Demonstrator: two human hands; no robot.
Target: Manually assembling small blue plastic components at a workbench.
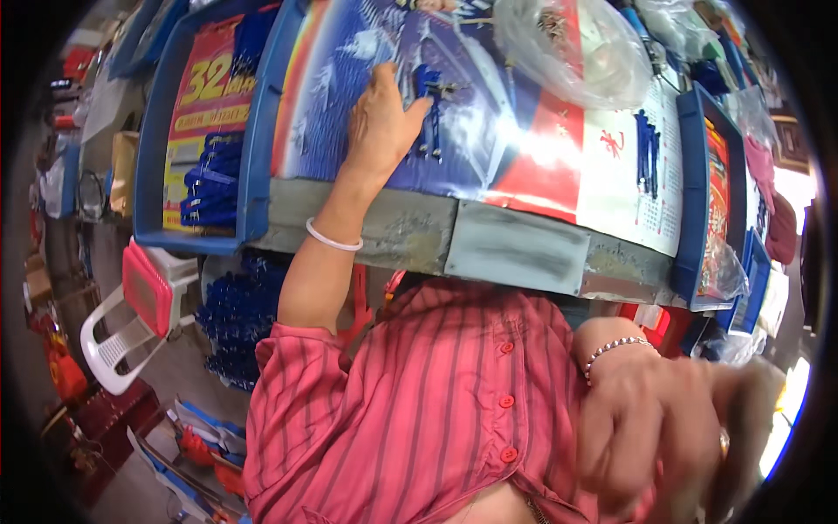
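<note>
On the poster-covered tabletop [340, 131], my left hand [384, 122] reaches out with its thumb apart from the forefinger. Beside that thumb lies a small group of slim dark-blue pieces [428, 105], some with small metallic parts. No held object shows in this hand, though its far fingers are partly hidden. My right hand [668, 428], wearing a beaded bracelet, is raised close to the camera in front of my striped shirt. Its fingers are bent and smeared by motion, so anything in them cannot be made out.
A blue tray [253, 175] with blue pieces stands at the left, another blue tray [694, 201] at the right. A clear plastic bag [594, 61] holds small metal parts. More blue pieces [649, 153] lie near the right tray. A white chair [109, 349] stands left.
</note>
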